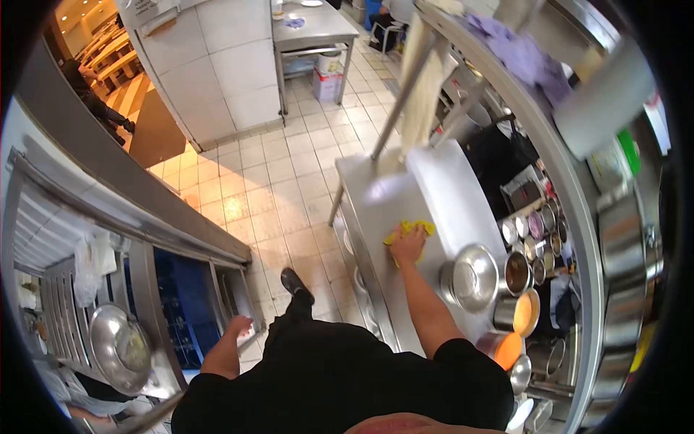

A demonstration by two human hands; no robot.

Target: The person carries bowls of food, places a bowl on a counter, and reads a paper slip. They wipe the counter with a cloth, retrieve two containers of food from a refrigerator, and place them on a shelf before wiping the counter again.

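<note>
My right hand [410, 244] presses a crumpled yellow cloth [426, 226] against the steel counter [394, 199], arm stretched forward. The cloth shows around the fingers. Beside my right forearm, a large metal bowl [475, 278] stands on the counter. My left hand [240, 327] hangs low at my side, away from the counter, with its fingers partly visible and slightly apart. Nothing shows in it.
Pots with orange contents [526, 312] and several small containers [535, 226] line the counter's far side. A steel shelf frame [571, 163] rises over it. To the left are a doorway [163, 134] and a rack with a metal bowl [108, 340]. Tiled floor [289, 170] lies ahead.
</note>
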